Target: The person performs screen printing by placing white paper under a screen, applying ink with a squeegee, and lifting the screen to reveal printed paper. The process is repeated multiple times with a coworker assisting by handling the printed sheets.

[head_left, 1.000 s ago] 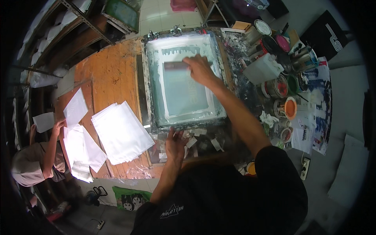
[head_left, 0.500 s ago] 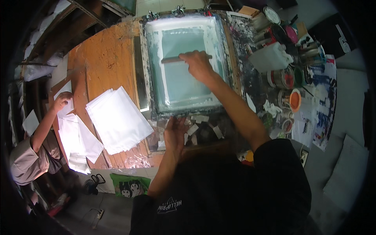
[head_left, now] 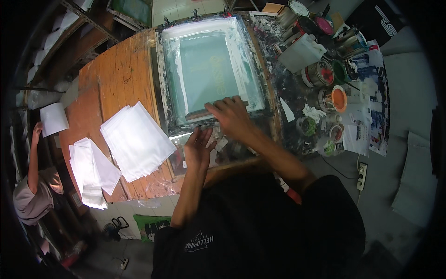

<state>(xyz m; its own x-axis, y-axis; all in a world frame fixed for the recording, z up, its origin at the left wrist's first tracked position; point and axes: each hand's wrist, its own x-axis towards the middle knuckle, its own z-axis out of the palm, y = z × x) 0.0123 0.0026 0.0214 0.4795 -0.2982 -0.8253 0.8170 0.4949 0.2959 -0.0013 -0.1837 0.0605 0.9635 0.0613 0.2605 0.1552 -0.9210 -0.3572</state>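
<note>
A framed printing screen (head_left: 197, 60) with pale green mesh and white smears along its borders lies in front of me. My right hand (head_left: 228, 115) grips a long, narrow squeegee (head_left: 197, 115), which lies crosswise on the mesh near the close end. Just below that end of the frame is my left hand (head_left: 198, 149), fingers apart and fingertips by the frame's near edge; whether they touch it I cannot tell. Clamps (head_left: 196, 15) line the far edge of the frame. Left of the screen, a stack of white sheets (head_left: 137, 144) rests on the wooden table.
Another person's hand (head_left: 37, 131) holds a white sheet (head_left: 54, 119) at the far left. More white papers (head_left: 88, 172) lie near the table's left edge. Paint cans (head_left: 317, 74), a whitish plastic jug (head_left: 302, 53) and an orange paint tub (head_left: 333, 98) crowd the right side.
My right hand has drawn the squeegee toward me, from the upper mesh to the near end. At left, the other person has lifted a sheet away from the table. My view has shifted slightly.
</note>
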